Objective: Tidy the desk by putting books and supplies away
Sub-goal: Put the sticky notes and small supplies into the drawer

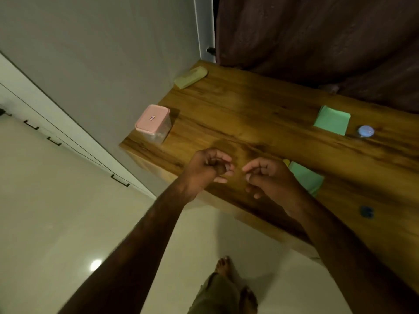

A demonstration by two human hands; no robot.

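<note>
My left hand (209, 169) and my right hand (267, 177) hover close together over the near edge of the wooden desk (238, 109), fingers curled, nothing visible in either. A green paper pad (306, 177) lies just right of my right hand, partly hidden by it. A second green pad (332, 120) lies farther back, with a small round blue-white object (365, 131) beside it. A clear box with a pink lid (154, 125) stands on the desk's left corner. A pale yellow pouch (191, 77) rests at the far left corner. A small dark blue item (366, 211) sits near the front right.
A grey wall (102, 53) borders the desk's left side, and a dark curtain (317, 37) hangs behind it. White cabinet doors with black handles (54, 141) run along the left. Pale tiled floor (68, 223) lies below, with my bare feet (226, 268) on it.
</note>
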